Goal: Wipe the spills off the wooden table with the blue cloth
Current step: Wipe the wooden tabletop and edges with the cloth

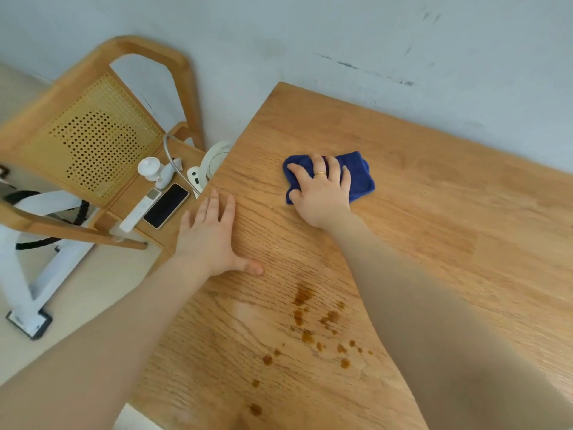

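The blue cloth (359, 178) lies bunched on the wooden table (434, 212), toward its far left part. My right hand (321, 193) lies on top of the cloth with fingers spread and slightly curled over it, the thumb at its left edge. My left hand (214, 234) rests flat on the table near the left edge, fingers straight. Brown spills (313, 324) dot the wood nearer to me, between my two forearms, well short of the cloth.
A wooden chair (93, 141) with a cane back stands left of the table. Its seat holds a phone (166, 205), a white remote (139, 210), small white items (155, 170) and a cable. A grey wall runs behind the table. White furniture legs (28, 274) stand on the floor.
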The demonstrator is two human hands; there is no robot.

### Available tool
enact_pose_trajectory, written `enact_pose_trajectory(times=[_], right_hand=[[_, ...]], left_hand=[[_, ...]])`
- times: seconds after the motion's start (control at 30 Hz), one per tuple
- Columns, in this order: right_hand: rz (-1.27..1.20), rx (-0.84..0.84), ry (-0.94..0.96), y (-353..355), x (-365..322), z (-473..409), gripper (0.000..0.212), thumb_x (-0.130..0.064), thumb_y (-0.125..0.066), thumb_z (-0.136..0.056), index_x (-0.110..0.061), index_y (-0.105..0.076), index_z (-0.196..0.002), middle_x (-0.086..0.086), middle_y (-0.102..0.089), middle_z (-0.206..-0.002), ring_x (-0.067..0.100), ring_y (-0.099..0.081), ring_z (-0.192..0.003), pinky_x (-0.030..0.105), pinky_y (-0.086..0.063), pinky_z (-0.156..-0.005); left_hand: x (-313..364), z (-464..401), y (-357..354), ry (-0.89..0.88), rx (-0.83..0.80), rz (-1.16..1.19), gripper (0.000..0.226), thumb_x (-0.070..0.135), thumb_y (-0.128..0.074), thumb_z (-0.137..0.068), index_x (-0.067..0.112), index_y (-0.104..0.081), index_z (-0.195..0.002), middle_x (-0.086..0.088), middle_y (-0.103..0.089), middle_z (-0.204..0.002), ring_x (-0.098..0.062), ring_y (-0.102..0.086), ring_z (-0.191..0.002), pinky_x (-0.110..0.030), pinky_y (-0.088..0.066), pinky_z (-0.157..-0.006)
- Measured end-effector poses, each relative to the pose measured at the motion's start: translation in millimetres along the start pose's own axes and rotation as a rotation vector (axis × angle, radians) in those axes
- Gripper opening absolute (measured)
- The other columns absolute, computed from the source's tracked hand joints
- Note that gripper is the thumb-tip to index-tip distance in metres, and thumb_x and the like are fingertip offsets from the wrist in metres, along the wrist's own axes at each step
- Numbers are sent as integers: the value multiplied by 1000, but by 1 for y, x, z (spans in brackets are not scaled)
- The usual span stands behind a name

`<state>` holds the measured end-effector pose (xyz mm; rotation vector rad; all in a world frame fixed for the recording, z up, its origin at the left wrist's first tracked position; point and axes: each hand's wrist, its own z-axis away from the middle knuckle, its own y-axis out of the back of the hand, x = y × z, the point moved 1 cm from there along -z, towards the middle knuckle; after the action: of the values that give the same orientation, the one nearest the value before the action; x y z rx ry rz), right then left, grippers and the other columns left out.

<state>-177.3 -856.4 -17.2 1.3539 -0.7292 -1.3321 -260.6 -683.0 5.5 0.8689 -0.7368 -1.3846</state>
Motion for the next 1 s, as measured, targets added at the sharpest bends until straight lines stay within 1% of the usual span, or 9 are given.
enact_pose_trajectory(times=[0.13, 0.27, 0.43, 0.5, 0.57, 0.63, 0.73, 0.8, 1.0], right_hand=[[10, -29, 170, -14, -22, 43, 54, -37, -39, -90, -34, -26, -141, 5, -6, -155, 30, 6, -141, 59, 8, -109], [16, -60, 274, -24, -36, 52, 47, -39, -41, -91, -45, -33, -137, 0, -9, -155, 27, 1, -140, 65, 9, -104], [-43, 16, 31, -16, -43, -15, 42, -39, -36, -95, -45, -34, -136, -2, -11, -154, 25, -1, -140, 64, 3, -107], [-46, 76, -117, -19, -57, -31, 42, -39, -33, -95, -43, -32, -137, 0, -11, -155, 26, 0, -141, 63, 3, -107], [-63, 115, -238, -24, -74, -33, 43, -39, -33, -95, -43, -31, -138, 3, -10, -155, 27, 2, -141, 62, 3, -108], [-62, 126, -240, -32, -95, -23, 44, -39, -33, -95, -44, -29, -139, 3, -9, -155, 28, 3, -141, 61, 3, -109], [-21, 123, -96, -47, -123, -4, 44, -39, -36, -94, -44, -33, -137, 2, -12, -155, 28, -2, -140, 59, 2, -108], [11, 125, -71, -47, -129, -10, 43, -40, -38, -92, -43, -36, -135, 2, -16, -154, 28, -5, -140, 58, 0, -108], [36, 159, -176, -35, -109, -75, 42, -44, -38, -92, -43, -39, -134, 0, -19, -152, 27, -9, -139, 58, -4, -109]], left_hand=[[-3, 1, -1, -32, 24, 64, 146, 85, -59, -42, 18, 18, -146, -12, 20, -155, -24, 11, -144, -42, 1, -118], [-3, 1, 2, -75, 79, 16, 146, 89, -54, -42, 12, 12, -147, -15, 11, -156, -26, 4, -145, -40, 4, -118], [-28, -5, 8, -222, 66, 64, 140, 86, -55, -46, 14, 8, -148, -7, 4, -158, -21, -3, -145, -36, -8, -118], [-48, -7, 16, -326, 1, 97, 126, 79, -58, -58, 14, 1, -149, -2, 5, -158, -17, -4, -145, -34, -11, -118], [-67, -11, 26, -408, -113, 221, 103, 64, -57, -74, 17, -5, -149, 2, 0, -158, -13, -8, -144, -33, -15, -118], [-84, -22, 30, -436, -118, 446, 73, 46, -51, -89, 21, -16, -148, 4, -22, -154, -12, -25, -140, -31, -26, -113], [-108, -43, 31, -358, 169, 630, 44, 22, -44, -96, 22, -37, -140, 5, -50, -135, -14, -49, -122, -30, -40, -101], [-121, -53, 30, -327, 252, 654, 43, 15, -45, -94, 20, -42, -136, 6, -56, -126, -15, -53, -114, -35, -43, -97], [-146, -66, 23, -454, 215, 578, 44, 16, -49, -92, 22, -42, -136, 6, -53, -127, -13, -51, -115, -34, -43, -97]])
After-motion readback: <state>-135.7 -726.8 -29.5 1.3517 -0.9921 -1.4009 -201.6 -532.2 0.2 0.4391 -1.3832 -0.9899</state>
